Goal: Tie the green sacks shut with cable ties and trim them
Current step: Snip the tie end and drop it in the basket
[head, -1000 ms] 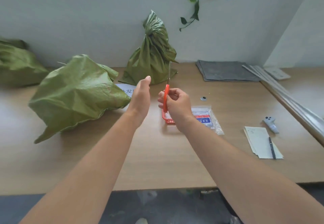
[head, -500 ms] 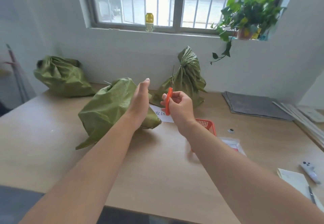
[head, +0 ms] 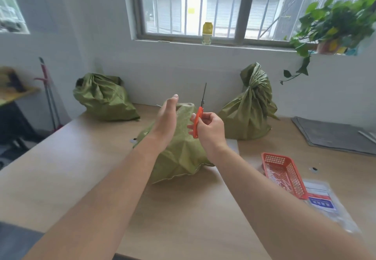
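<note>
Three green sacks sit on the wooden counter under a barred window. Red basket lies right. Right hand grips orange scissors; left hand fingers spread, empty.

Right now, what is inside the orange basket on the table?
The orange basket holds a loose tangle of thin pale strips, probably cable ties or trimmed ends; blur prevents certainty. Its near wall hides whatever lies low on that side. It partly overlaps a clear plastic packet.
</note>
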A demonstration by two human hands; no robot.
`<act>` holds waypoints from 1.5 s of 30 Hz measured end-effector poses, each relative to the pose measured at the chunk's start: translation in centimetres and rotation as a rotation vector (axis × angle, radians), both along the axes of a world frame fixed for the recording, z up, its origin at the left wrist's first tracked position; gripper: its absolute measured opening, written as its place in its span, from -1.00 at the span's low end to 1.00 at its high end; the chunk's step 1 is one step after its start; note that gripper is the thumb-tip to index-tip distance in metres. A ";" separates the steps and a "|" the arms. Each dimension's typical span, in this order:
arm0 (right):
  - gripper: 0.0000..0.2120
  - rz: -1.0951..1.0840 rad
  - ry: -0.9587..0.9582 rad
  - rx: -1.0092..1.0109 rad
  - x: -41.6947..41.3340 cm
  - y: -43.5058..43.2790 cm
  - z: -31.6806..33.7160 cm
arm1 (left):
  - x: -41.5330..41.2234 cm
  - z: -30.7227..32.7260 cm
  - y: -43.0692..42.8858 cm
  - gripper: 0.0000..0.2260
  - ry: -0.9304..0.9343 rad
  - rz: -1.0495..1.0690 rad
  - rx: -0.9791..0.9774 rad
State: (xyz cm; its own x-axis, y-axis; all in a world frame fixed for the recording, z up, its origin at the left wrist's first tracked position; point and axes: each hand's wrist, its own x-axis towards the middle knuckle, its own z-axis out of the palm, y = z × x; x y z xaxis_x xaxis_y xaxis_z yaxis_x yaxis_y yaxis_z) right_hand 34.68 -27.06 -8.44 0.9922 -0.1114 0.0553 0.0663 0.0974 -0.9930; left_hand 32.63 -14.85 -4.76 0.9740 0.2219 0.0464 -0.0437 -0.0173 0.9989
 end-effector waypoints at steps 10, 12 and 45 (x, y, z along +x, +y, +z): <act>-0.83 0.010 0.102 0.002 6.9 8.4 -0.9 | 6.9 -0.9 8.3 -0.40 0.061 0.031 -0.003; -0.83 0.024 0.103 -0.005 8.7 9.2 -1.2 | 8.7 -1.2 9.1 -0.48 0.056 0.046 -0.004; -0.79 -0.094 0.196 -0.008 34.7 17.1 -7.2 | 37.8 -10.4 18.5 -0.57 0.262 -0.045 0.084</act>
